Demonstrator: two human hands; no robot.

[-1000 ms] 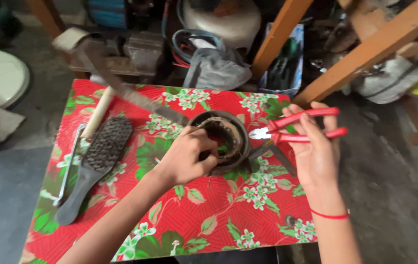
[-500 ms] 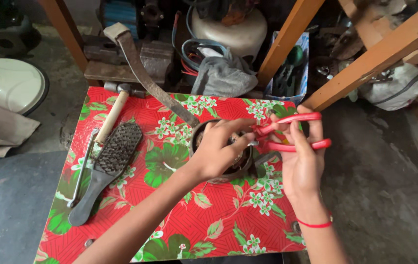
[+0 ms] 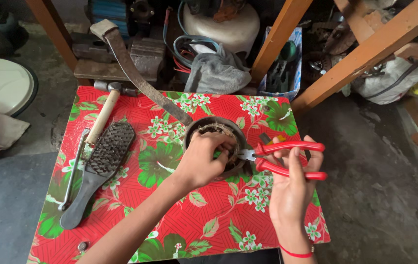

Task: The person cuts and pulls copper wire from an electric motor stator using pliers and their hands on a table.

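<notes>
A round dark metal motor part with copper-coloured windings inside lies on a small table covered by a red flowered cloth. My left hand rests on the part, its fingers curled over the near rim and reaching inside. My right hand holds red-handled pliers, handles spread, with the metal jaws pointing left at the part's right rim, close to my left fingers.
A wire brush, a wooden-handled hammer and a thin metal tool lie on the table's left side. A long dark metal strap leans from the back onto the table. Clutter, wooden beams and a grey cloth stand behind.
My right hand has lowered the pliers and brought their jaws leftward to the part's rim. My left hand has shifted over the part's near edge, fingers reaching further in.
</notes>
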